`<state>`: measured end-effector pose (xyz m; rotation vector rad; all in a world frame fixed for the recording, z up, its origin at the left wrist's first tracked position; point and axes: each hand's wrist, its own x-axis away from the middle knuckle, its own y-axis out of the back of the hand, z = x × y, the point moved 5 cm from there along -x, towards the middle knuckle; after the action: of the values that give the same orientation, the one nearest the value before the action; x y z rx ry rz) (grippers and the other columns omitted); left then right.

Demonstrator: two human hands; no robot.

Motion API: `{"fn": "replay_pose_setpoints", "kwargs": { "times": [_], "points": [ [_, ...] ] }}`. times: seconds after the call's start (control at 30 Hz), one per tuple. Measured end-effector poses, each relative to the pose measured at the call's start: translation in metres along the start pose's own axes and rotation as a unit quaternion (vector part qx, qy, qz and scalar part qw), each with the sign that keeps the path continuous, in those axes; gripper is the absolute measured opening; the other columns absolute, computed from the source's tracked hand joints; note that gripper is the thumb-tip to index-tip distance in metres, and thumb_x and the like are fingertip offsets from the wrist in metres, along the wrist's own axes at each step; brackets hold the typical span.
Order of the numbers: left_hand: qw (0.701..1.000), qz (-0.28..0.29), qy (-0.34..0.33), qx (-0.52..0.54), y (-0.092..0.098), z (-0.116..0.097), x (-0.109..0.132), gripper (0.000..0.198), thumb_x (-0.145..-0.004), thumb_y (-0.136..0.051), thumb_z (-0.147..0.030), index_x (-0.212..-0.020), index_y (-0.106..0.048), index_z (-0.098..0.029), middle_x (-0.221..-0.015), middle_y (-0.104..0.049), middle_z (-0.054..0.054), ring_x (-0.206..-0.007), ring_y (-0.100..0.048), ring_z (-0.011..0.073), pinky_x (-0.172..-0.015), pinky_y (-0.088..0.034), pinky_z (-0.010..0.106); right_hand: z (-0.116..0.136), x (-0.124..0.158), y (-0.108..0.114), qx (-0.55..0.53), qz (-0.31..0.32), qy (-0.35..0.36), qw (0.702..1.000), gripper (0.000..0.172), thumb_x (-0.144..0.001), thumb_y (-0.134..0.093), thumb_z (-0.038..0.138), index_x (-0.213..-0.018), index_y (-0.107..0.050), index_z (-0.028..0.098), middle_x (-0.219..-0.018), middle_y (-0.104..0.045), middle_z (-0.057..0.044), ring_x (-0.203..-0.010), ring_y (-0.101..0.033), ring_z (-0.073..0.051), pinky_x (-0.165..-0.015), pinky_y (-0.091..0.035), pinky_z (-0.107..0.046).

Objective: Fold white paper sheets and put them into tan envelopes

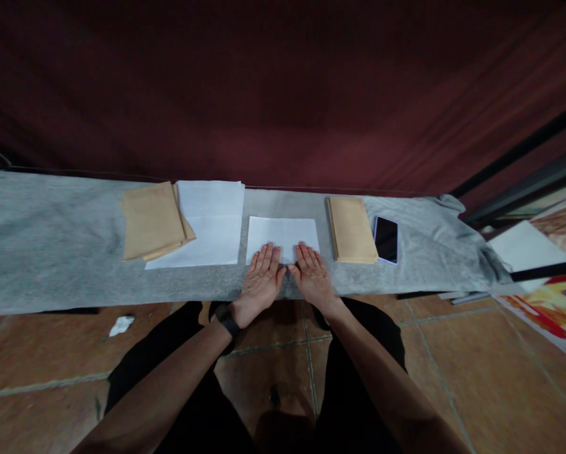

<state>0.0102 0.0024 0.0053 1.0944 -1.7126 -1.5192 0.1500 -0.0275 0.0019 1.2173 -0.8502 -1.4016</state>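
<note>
My forearms point(178, 378) reach out: left hand point(260, 282) and right hand point(313, 276), fingers flat and released, press the white rectangular paper sheet point(283, 232) by the near edge of the grey-clothed bench point(50, 239). Best keep the pressure even!

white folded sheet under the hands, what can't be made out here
- Head view: the near edge of the white folded paper sheet is covered by the left hand and right hand, both laid flat.
- Head view: the left part of the white paper stack lies under the tan envelope pile.
- Head view: any print on that pile is too blurred to read.
</note>
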Motion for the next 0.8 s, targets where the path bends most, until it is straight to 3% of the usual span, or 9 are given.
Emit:
{"fn": "replay_pose_setpoints", "kwargs": {
  "times": [0.47, 0.63, 0.8],
  "points": [
    [0.996, -0.007, 0.090, 0.009, 0.008, 0.028, -0.004, 0.065, -0.102, -0.024, -0.041, -0.153, -0.034, -0.002, -0.162, -0.028, 0.020, -0.152, -0.025, 0.0291, -0.125, -0.021, 0.045, -0.015, 0.003, -0.003, 0.031, -0.035, -0.054, 0.997, 0.065, -0.105, -0.035, 0.045, -0.154, -0.033, 0.003, -0.159, -0.035, -0.022, -0.149, -0.033, -0.030, -0.120, -0.031, -0.050],
    [0.995, -0.011, 0.101, -0.005, 0.014, 0.023, -0.011, 0.063, -0.101, -0.026, -0.037, -0.153, -0.034, -0.001, -0.161, -0.031, 0.020, -0.153, -0.023, 0.0280, -0.126, -0.019, 0.046, -0.017, -0.001, -0.001, 0.015, -0.028, -0.069, 0.997, 0.063, -0.106, -0.032, 0.044, -0.154, -0.034, 0.003, -0.158, -0.036, -0.021, -0.149, -0.032, -0.029, -0.120, -0.029, -0.049],
    [0.999, -0.007, 0.047, 0.010, 0.017, 0.005, -0.032, 0.061, -0.102, -0.025, -0.032, -0.155, -0.029, -0.003, -0.164, -0.028, 0.016, -0.154, -0.017, 0.0251, -0.127, -0.014, 0.043, -0.017, -0.019, 0.007, -0.024, -0.022, -0.063, 0.997, 0.062, -0.107, -0.023, 0.043, -0.155, -0.033, 0.005, -0.161, -0.032, -0.017, -0.152, -0.027, -0.026, -0.123, -0.025, -0.048]
  ]
}}
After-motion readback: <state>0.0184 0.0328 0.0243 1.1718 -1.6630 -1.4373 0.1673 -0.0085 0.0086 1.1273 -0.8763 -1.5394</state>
